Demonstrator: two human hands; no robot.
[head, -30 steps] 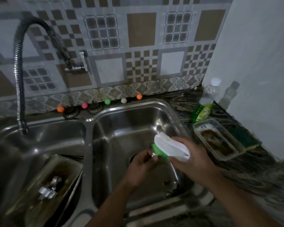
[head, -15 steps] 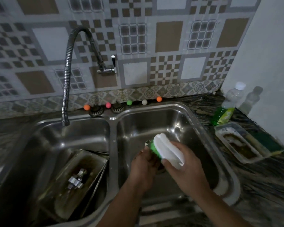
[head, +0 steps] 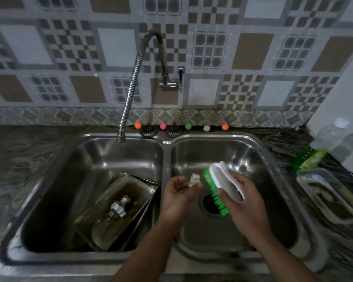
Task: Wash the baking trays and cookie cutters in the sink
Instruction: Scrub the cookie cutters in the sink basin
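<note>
Meanwhile, the left hand [head: 178, 192] pinches a small, light, slippery-looking cookie cutter [head: 194, 178]; the right hand [head: 240, 195] grips the stiff brush [head: 218, 187] beside it.

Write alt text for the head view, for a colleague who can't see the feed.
Over the right sink basin, the right hand grips a white scrub brush with green bristles against a small metal cookie cutter pinched in the left hand. In the left basin, a dirty baking tray holds more cutters.
</note>
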